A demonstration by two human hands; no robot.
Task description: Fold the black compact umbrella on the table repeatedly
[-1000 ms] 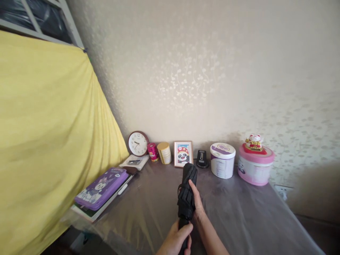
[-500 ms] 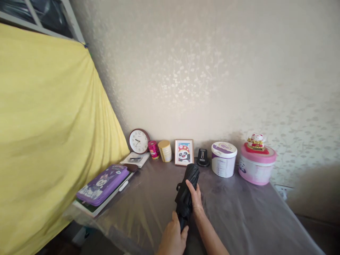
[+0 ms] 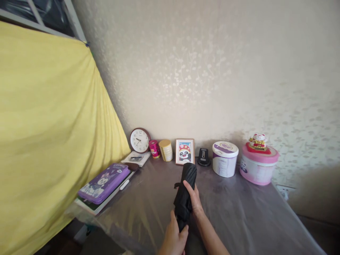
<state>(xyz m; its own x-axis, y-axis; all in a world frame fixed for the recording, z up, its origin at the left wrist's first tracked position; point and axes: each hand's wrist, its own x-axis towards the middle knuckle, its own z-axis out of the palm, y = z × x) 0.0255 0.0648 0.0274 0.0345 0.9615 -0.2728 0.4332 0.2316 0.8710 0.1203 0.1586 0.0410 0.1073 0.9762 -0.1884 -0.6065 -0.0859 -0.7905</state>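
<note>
A folded black umbrella (image 3: 185, 191) points away from me over the plastic-covered table (image 3: 239, 216). My left hand (image 3: 174, 239) is wrapped round its handle end at the bottom of the view. My right hand (image 3: 195, 200) grips the folded canopy from the right side, fingers curled over the fabric. A small strap sticks out on the umbrella's left side.
Along the wall stand a round clock (image 3: 139, 140), a red tin (image 3: 154, 148), a yellow jar (image 3: 166, 150), a framed panda picture (image 3: 185, 151), a black stand (image 3: 203, 157), a white-purple tub (image 3: 225, 159) and a pink tub (image 3: 258, 163) with a cat figure. A purple case (image 3: 105, 182) lies left, by yellow cloth (image 3: 47, 141).
The umbrella has tilted slightly left and been drawn a little toward me. My left hand has shifted its hold lower on the handle; the right hand stays on the canopy.
</note>
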